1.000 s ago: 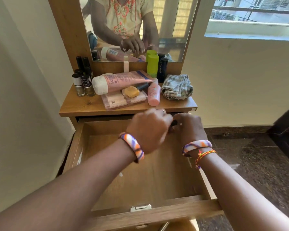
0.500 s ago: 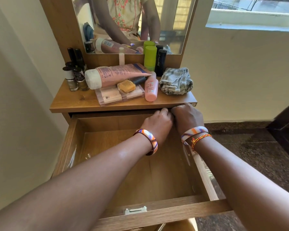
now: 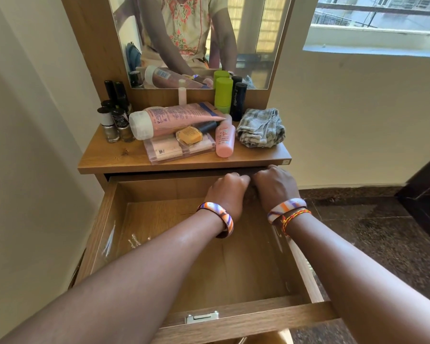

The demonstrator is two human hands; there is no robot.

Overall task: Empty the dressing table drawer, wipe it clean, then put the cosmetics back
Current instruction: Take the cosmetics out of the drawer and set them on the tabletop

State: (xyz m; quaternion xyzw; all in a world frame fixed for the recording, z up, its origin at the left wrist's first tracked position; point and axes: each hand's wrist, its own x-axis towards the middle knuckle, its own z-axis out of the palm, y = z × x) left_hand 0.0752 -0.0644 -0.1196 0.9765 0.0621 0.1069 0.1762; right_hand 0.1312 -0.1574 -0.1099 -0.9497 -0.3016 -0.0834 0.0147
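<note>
The wooden drawer (image 3: 97,232) stands pulled out, its bottom bare apart from small pale scraps at the left. My left hand (image 3: 227,192) and my right hand (image 3: 274,187) sit side by side at the drawer's back right corner, knuckles up, fingers curled down under the table top (image 3: 114,157). Whatever the fingers may hold is hidden. On the table top lie a pink tube (image 3: 176,117), a pink bottle (image 3: 225,140), a yellow compact (image 3: 189,135) on a clear case (image 3: 166,151), a green container (image 3: 223,94), a black tube (image 3: 238,101), nail polish bottles (image 3: 114,122) and a checked cloth (image 3: 261,127).
A mirror (image 3: 258,33) rises behind the table top. A wall runs close along the left side of the drawer. Dark stone floor (image 3: 370,232) lies to the right, below a window (image 3: 377,23). A metal lock plate (image 3: 201,317) sits on the drawer's front rim.
Both hands moved away from me, from above the drawer's middle to its back right corner under the table top. The small dark thing seen between them earlier is out of sight.
</note>
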